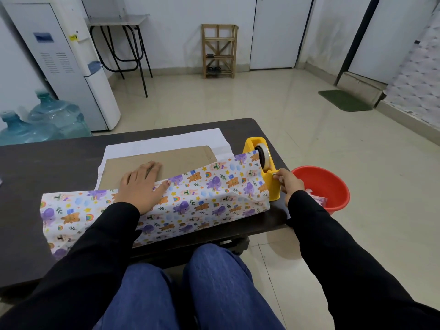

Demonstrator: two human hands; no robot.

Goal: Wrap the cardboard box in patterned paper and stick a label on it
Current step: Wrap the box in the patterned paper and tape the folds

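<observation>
Starting at the far left, two blue water bottles [47,120] stand on the floor beside a white water cooler [66,63], behind the dark table [35,167].

On the table, the patterned paper [202,201] runs from the near left edge across to the right. It is folded up and over the near side of the cardboard box [185,158].

The left hand [140,186] lies flat with the palm down and the fingers straight and slightly spread. It presses on the far edge of the paper, and its fingertips reach onto the bare cardboard.

The box sits mid-table, with its far part uncovered. It rests on a white sheet [166,140] that shows beyond it and at its left.

To the right, a yellow tape dispenser [269,189] stands at the table's right edge, touching the right end of the paper. A roll of tape [264,154] sits in it.

The right hand [289,181] has its fingers curled and pinched at the front tip of the dispenser. A small pale piece shows between them, and it cannot be told whether this is tape.

A red tub [333,184] stands on the floor just right of the table. Something pink lies inside it.
</observation>
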